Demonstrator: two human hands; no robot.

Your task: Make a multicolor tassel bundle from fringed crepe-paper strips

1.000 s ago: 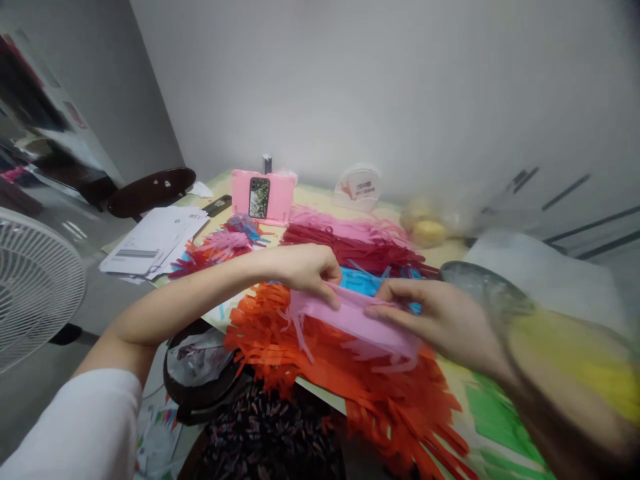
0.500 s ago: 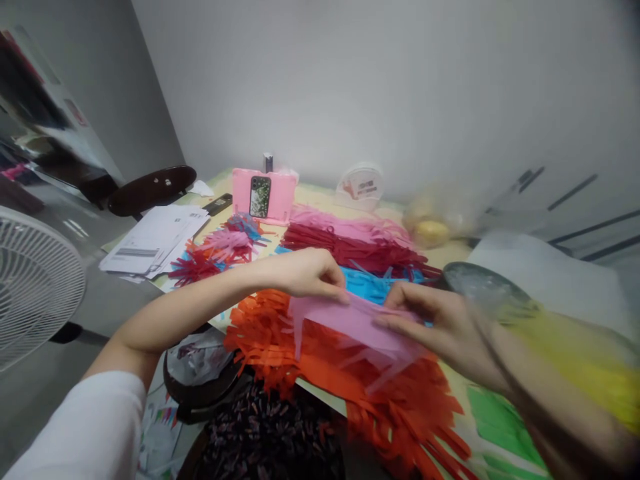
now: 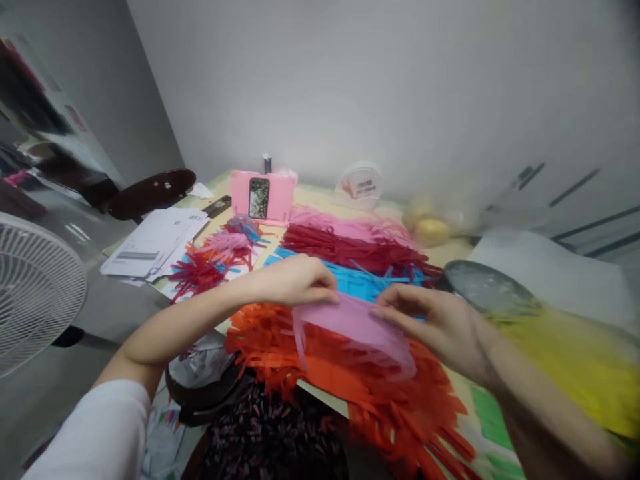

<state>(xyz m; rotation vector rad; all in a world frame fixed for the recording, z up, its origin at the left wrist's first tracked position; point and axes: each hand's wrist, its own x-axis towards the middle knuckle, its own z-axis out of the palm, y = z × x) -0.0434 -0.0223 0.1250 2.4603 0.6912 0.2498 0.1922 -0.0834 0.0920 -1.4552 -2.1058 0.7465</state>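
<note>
A fringed sheet of pink tissue paper is stretched between my two hands, its cut strips hanging down. My left hand pinches its upper left edge. At the upper right edge, my right hand grips it between thumb and fingers. Beneath it lies a heap of orange fringed paper, spilling over the table's near edge. Just behind my hands are blue fringed paper, dark red fringe and more pink fringe.
Finished-looking multicoloured tassels lie left, beside white papers. A pink tablet case with a phone stands at the back. Yellow paper, green paper and a dark round plate-like item are right. A fan stands left.
My right hand has shifted slightly left along the pink tissue paper, so the hands are a little closer. The sheet's right end now droops in a curve.
</note>
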